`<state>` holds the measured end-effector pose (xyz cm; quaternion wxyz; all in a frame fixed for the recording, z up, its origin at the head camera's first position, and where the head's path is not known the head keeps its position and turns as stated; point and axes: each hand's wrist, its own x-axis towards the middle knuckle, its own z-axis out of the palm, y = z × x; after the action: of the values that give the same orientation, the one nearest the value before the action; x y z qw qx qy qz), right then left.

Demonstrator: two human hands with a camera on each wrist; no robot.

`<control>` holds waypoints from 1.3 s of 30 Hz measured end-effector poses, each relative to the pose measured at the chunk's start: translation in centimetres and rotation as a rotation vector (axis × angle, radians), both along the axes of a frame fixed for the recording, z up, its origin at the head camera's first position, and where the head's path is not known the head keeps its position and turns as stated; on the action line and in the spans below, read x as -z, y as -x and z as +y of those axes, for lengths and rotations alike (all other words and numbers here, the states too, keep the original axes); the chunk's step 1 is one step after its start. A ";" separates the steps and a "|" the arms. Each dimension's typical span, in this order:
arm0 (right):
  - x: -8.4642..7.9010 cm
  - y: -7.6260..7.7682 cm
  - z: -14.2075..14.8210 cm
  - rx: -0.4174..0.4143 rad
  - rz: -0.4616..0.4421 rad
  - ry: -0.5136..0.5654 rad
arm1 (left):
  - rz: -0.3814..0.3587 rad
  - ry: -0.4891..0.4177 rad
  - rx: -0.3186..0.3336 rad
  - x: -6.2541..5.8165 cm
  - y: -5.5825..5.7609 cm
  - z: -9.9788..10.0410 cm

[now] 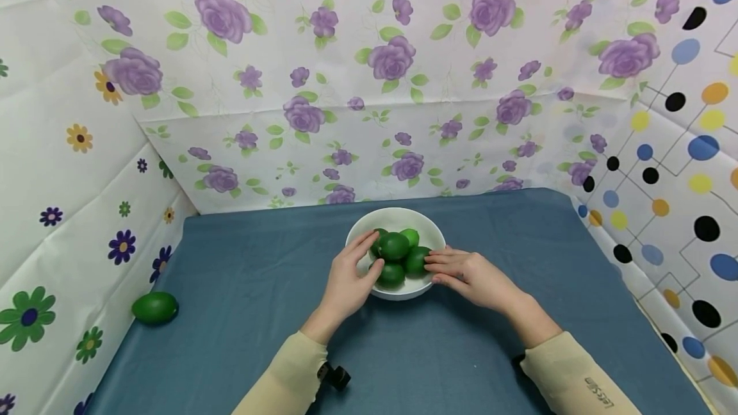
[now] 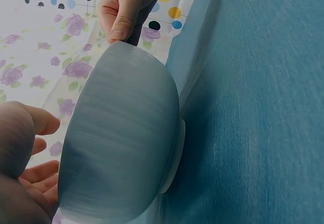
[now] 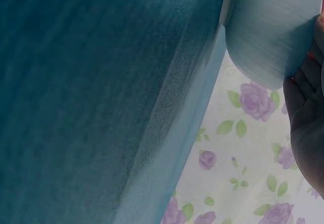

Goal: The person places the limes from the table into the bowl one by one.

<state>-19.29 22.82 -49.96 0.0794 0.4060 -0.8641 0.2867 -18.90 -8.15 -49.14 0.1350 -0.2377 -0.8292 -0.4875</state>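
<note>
A white bowl (image 1: 397, 295) stands on the blue cloth and holds several dark green, oval fruits (image 1: 394, 246), smooth like limes or avocados, and a brighter green one (image 1: 410, 236) at the back. My left hand (image 1: 348, 277) reaches over the bowl's left rim, its fingers and thumb spread beside the fruits. From the right, my right hand (image 1: 474, 277) lies across the rim with extended fingers, their tips at the right-hand fruit (image 1: 417, 261). In the left wrist view, the right thumb touches the rim of the bowl (image 2: 121, 133), whose side hides the fruits.
Another dark green fruit (image 1: 155, 308) lies on the cloth at the far left. The blue cloth (image 1: 259, 274) covers the tabletop. A flowered sheet (image 1: 346, 114) hangs behind, with patterned sheets at both sides. A small black device (image 1: 334, 376) sits at the left sleeve.
</note>
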 end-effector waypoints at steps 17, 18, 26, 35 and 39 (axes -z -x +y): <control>-0.1 0.1 0.0 -0.007 -0.003 0.007 | 0.058 -0.030 -0.083 0.1 -1.8 -3.1; -0.1 0.1 0.0 -0.006 -0.003 0.007 | 0.063 -0.031 -0.094 0.1 -1.9 -3.4; -0.1 0.1 0.1 -0.003 -0.005 0.004 | 0.065 -0.011 -0.167 0.4 -3.2 -6.0; -0.2 0.0 0.0 -0.008 -0.014 0.002 | 0.045 0.031 -0.226 0.8 -4.3 -9.1; -0.3 0.0 0.0 -0.009 -0.010 0.000 | 0.055 0.053 -0.254 1.1 -4.8 -10.5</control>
<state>-19.29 22.78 -49.71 0.0738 0.4087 -0.8625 0.2890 -14.08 -18.64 -50.28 0.2122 -0.1476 -0.8612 -0.4376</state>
